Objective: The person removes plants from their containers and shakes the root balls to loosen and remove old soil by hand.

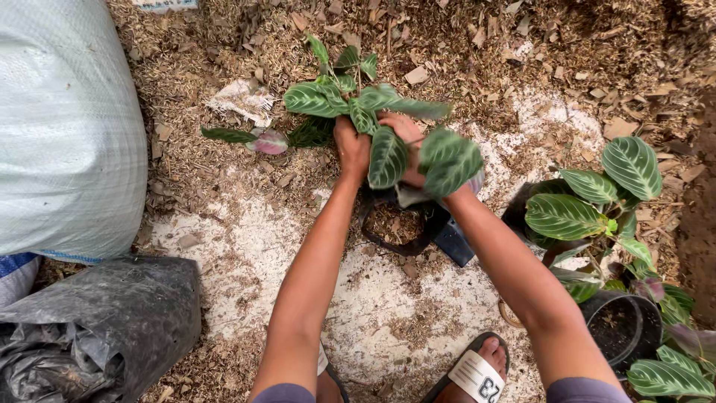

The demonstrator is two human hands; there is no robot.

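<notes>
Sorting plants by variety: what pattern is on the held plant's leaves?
Head view: the plant's leaves are dark green with pale feathered stripes.

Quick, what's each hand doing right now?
Left hand: closed around the base of the striped-leaf plant.
Right hand: gripping the same plant, fingers partly hidden by leaves.

- Left hand [352, 147] and right hand [406, 145] grip a striped-leaf plant [388, 149] at its base.
- A black grow bag [395, 224] lies below them on the mulch-strewn ground [246, 246].
</notes>
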